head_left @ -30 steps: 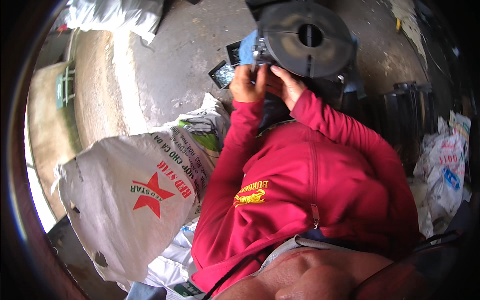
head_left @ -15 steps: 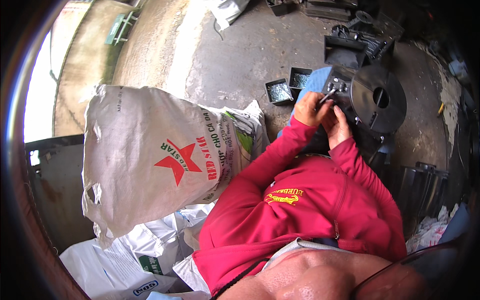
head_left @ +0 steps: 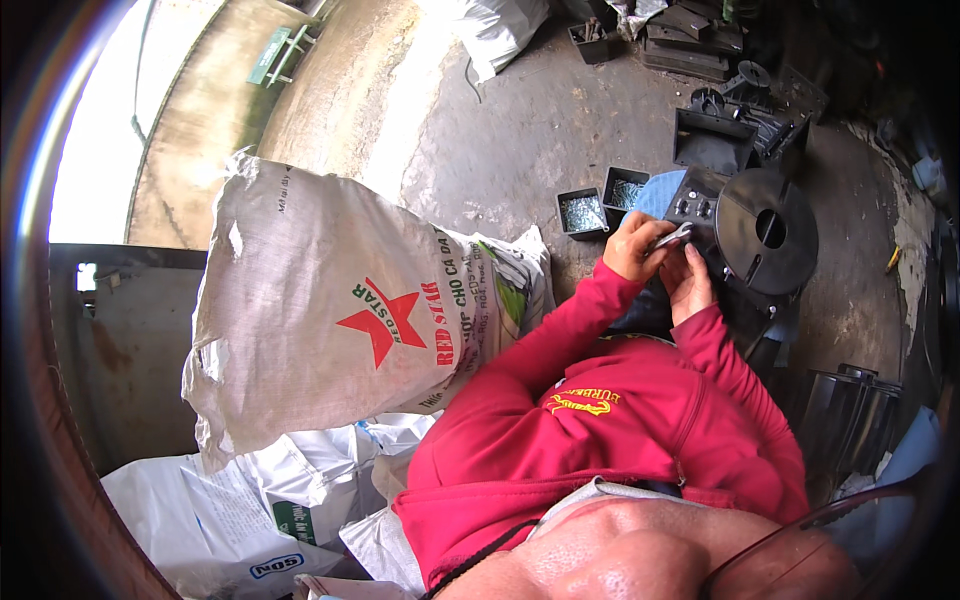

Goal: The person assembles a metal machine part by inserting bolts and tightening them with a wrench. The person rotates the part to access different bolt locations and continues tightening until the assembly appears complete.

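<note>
Fingers of the left hand (head_left: pixel 628 248) are closed around a slim silver tool (head_left: pixel 674 236), which I see poking out toward two o'clock. On the right hand (head_left: pixel 690 285), just beside at four o'clock, they look loosely curled; from out here I cannot tell whether they pinch anything, as the tips are partly hidden.

Beyond them, from twelve round to three o'clock, sits the black assembly (head_left: pixel 738 238): a flat block with small metal fittings at the near end and a round disc (head_left: pixel 768 195) with a centre hole. It seems to rest on the lap, though its support is hidden from me. I judge it stiff, fairly weighty and smooth enough to slip; I would take it by the block's edge or under the disc's rim, leaving the fittings free. The tool looks light and rigid, best held along its shank.

Further out, two small black trays (head_left: pixel 566 222) of shiny bits sit at ten and eleven o'clock, a black bin (head_left: pixel 715 142) at one, dark cylinders (head_left: pixel 850 410) at four, and a big white sack (head_left: pixel 300 310) near nine.
</note>
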Demonstrator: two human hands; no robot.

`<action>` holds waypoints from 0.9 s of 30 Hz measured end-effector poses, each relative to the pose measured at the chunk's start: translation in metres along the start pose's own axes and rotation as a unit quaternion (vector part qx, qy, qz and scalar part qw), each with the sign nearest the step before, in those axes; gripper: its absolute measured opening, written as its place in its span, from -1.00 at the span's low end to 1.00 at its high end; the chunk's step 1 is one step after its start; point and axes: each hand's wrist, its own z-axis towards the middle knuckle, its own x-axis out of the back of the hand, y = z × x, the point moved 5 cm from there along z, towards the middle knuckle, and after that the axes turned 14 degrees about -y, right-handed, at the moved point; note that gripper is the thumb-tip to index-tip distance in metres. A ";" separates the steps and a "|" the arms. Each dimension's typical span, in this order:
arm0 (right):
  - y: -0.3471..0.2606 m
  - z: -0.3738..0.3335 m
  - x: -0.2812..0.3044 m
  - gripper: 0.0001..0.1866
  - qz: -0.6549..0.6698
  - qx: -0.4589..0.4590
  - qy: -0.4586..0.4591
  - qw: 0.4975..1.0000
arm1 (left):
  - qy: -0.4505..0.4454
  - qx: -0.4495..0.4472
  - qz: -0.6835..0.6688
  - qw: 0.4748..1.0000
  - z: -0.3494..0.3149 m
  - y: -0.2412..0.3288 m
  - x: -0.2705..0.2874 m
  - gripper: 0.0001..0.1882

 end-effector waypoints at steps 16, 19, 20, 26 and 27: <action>0.003 0.003 0.006 -0.69 0.043 0.026 -0.020 0.999 | -0.033 0.035 0.053 0.997 -0.004 0.003 -0.003 -0.74; 0.001 0.003 0.006 -0.70 0.044 0.030 -0.031 0.998 | -0.020 0.015 0.055 0.998 0.001 0.012 0.004 -0.79; 0.001 0.003 0.005 -0.70 0.043 0.023 -0.027 0.998 | 0.005 0.017 0.036 0.999 0.002 0.015 0.007 -0.79; -0.001 0.001 -0.003 -0.70 0.041 0.018 -0.020 0.999 | -0.011 0.043 0.079 0.996 -0.003 0.006 -0.003 -0.77; -0.002 0.000 -0.004 -0.70 0.041 0.026 -0.025 0.999 | -0.026 0.028 0.084 0.996 -0.002 0.007 -0.003 -0.76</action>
